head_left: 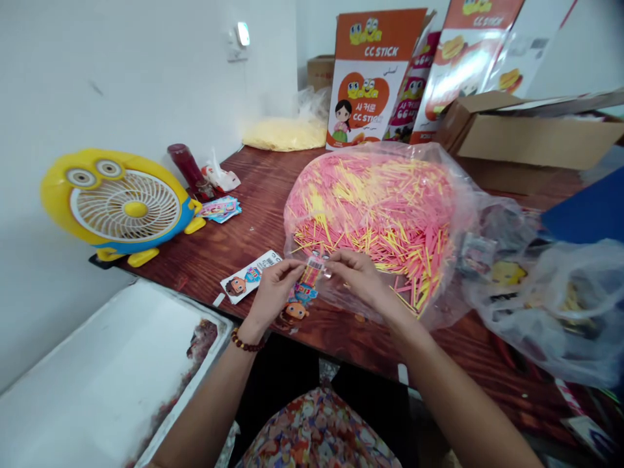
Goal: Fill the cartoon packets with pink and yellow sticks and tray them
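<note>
A small clear printed packet point(307, 291) with a barcode label, pink and yellow sticks inside and a cartoon face at its lower end hangs between my hands. My left hand point(277, 289) pinches its upper left edge. The fingers of my right hand point(359, 276) are closed at its upper right edge. Right behind my hands lies a large open clear bag point(465, 188) full of loose pink and yellow sticks point(370, 227). Beside my left hand is a white printed card point(249, 276) with a cartoon face.
A yellow cartoon-shaped fan point(131, 201) stands at the left, near a dark red bottle point(186, 166) and colourful packets point(219, 208). Printed cartons point(373, 78) and an open cardboard box point(531, 146) stand at the back. Crumpled plastic bags point(560, 305) lie on the right.
</note>
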A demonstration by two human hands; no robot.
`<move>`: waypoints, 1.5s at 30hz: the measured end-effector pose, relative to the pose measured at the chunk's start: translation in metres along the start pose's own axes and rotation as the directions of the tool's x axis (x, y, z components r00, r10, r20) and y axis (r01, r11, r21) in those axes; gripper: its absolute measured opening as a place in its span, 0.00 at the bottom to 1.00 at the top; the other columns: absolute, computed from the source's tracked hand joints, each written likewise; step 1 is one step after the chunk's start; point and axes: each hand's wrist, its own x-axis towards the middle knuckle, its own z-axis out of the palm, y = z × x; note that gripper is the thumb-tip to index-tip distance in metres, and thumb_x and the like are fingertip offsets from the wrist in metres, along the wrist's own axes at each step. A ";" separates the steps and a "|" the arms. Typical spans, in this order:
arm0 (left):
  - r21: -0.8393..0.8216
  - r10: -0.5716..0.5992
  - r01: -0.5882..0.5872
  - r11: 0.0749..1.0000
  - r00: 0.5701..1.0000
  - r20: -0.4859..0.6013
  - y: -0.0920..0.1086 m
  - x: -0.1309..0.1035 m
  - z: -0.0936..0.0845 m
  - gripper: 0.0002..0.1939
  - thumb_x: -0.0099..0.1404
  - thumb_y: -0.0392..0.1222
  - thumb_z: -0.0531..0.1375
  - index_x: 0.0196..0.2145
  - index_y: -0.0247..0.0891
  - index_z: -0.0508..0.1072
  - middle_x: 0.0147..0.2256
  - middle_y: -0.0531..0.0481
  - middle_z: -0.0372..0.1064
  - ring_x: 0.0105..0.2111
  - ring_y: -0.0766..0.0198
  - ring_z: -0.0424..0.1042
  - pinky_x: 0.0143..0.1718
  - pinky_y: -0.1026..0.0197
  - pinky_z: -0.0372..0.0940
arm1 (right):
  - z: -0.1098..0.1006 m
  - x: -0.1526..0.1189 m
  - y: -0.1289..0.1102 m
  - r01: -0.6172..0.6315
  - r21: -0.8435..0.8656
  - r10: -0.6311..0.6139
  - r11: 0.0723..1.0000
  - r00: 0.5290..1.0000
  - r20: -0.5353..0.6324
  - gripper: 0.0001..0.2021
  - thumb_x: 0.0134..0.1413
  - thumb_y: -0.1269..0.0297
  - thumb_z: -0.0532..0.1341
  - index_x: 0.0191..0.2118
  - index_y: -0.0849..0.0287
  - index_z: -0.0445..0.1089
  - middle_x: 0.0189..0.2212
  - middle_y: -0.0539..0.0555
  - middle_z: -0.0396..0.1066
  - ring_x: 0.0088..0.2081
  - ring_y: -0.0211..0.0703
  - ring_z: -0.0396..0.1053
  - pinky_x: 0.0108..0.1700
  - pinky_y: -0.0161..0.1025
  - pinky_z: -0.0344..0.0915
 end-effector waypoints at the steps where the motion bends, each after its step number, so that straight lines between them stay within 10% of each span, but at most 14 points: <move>1: 0.062 -0.028 0.028 0.998 1.000 0.002 -0.007 0.000 -0.007 0.11 0.63 0.46 0.62 0.36 0.37 0.80 0.34 0.49 0.78 0.34 0.62 0.73 0.38 0.62 0.67 | 0.008 0.006 0.011 -0.065 0.051 0.064 0.997 0.998 0.017 0.08 0.51 0.58 0.63 0.30 0.56 0.69 0.23 0.47 0.73 0.24 0.38 0.71 0.26 0.34 0.64; 6: 0.371 -0.089 0.085 0.925 0.996 -0.008 -0.046 -0.008 -0.026 0.12 0.65 0.42 0.58 0.43 0.36 0.77 0.40 0.44 0.78 0.40 0.56 0.76 0.46 0.55 0.68 | 0.032 0.032 0.071 -0.239 -0.020 0.237 0.971 0.970 -0.060 0.05 0.52 0.66 0.58 0.27 0.56 0.66 0.17 0.44 0.67 0.18 0.37 0.68 0.20 0.32 0.58; 13: 0.665 0.105 -0.137 0.734 0.991 0.089 -0.067 -0.026 -0.015 0.17 0.69 0.41 0.54 0.53 0.38 0.71 0.50 0.40 0.73 0.52 0.51 0.70 0.58 0.46 0.62 | 0.023 0.031 0.080 -0.115 -0.432 0.053 0.895 0.987 -0.153 0.06 0.58 0.62 0.59 0.32 0.57 0.69 0.19 0.46 0.69 0.20 0.38 0.68 0.27 0.34 0.59; 16: 0.675 0.159 -0.171 0.718 0.984 0.081 -0.069 -0.026 -0.019 0.18 0.70 0.44 0.54 0.54 0.38 0.70 0.50 0.40 0.72 0.51 0.52 0.71 0.55 0.48 0.65 | -0.014 0.015 0.069 -0.092 -0.647 -0.056 0.757 0.977 -0.205 0.09 0.62 0.59 0.57 0.37 0.56 0.73 0.26 0.49 0.74 0.28 0.41 0.71 0.32 0.35 0.59; 21: 0.809 0.278 -0.171 0.562 0.961 0.010 -0.060 -0.009 -0.054 0.19 0.71 0.49 0.52 0.50 0.36 0.73 0.45 0.39 0.74 0.47 0.48 0.71 0.53 0.46 0.63 | -0.131 -0.019 0.055 -0.242 -0.905 -0.115 0.348 0.948 -0.298 0.13 0.64 0.64 0.53 0.42 0.57 0.75 0.39 0.56 0.77 0.39 0.45 0.71 0.38 0.38 0.59; 24: 0.914 0.196 -0.044 0.402 0.980 -0.039 -0.055 0.007 -0.078 0.21 0.71 0.49 0.50 0.51 0.34 0.74 0.47 0.36 0.74 0.49 0.43 0.68 0.52 0.42 0.62 | -0.188 -0.030 0.052 -0.203 -0.979 -0.046 -0.028 0.978 -0.202 0.14 0.64 0.65 0.53 0.42 0.59 0.76 0.41 0.61 0.75 0.43 0.50 0.68 0.42 0.42 0.57; 27: 0.966 0.051 0.066 0.248 0.995 -0.082 -0.058 0.020 -0.091 0.25 0.71 0.50 0.49 0.56 0.34 0.72 0.54 0.32 0.69 0.53 0.35 0.64 0.49 0.36 0.62 | -0.209 -0.032 0.053 -0.051 -0.979 0.000 -0.196 0.999 -0.052 0.13 0.63 0.66 0.54 0.44 0.56 0.76 0.45 0.60 0.73 0.47 0.53 0.65 0.47 0.45 0.54; 33: 0.972 -0.177 0.134 0.196 0.979 -0.099 -0.072 0.036 -0.101 0.28 0.71 0.53 0.47 0.58 0.34 0.71 0.56 0.30 0.67 0.53 0.32 0.65 0.48 0.34 0.63 | -0.213 -0.021 0.055 0.088 -0.963 -0.016 -0.256 0.995 0.095 0.12 0.62 0.64 0.58 0.48 0.53 0.75 0.50 0.61 0.70 0.50 0.56 0.62 0.50 0.49 0.51; 45: 0.916 -0.094 0.134 0.378 0.990 -0.106 -0.077 0.044 -0.103 0.25 0.65 0.56 0.53 0.48 0.37 0.77 0.49 0.31 0.72 0.50 0.36 0.69 0.46 0.41 0.65 | -0.217 -0.009 0.058 0.164 -0.957 -0.026 -0.238 0.984 0.175 0.10 0.62 0.67 0.57 0.44 0.57 0.75 0.49 0.63 0.69 0.51 0.57 0.62 0.53 0.51 0.52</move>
